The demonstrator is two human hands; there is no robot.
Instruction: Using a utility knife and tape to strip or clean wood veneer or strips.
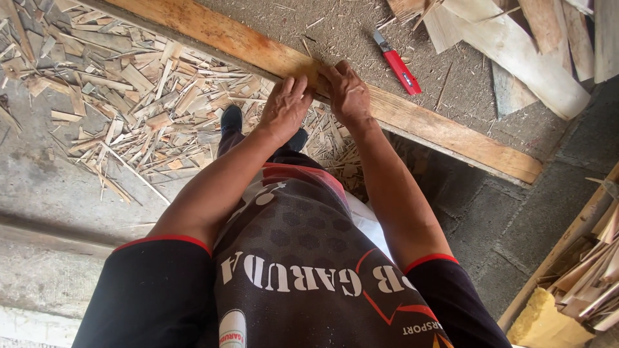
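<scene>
My left hand (284,104) and my right hand (347,92) rest side by side on the near edge of a wooden workbench rim (445,132). Fingertips of both hands meet at one spot on the plank, pinching something small that I cannot make out. A red utility knife (398,64) lies on the dusty bench top just beyond my right hand, untouched. Below my arms I see my dark printed shirt and a dark shoe (231,118) on the floor.
A heap of thin wood offcuts and splinters (129,90) covers the concrete floor at left. Pale wooden slats (516,45) lie on the bench at top right. A wooden rack with more strips (590,264) and a yellow sponge block (545,322) stand at lower right.
</scene>
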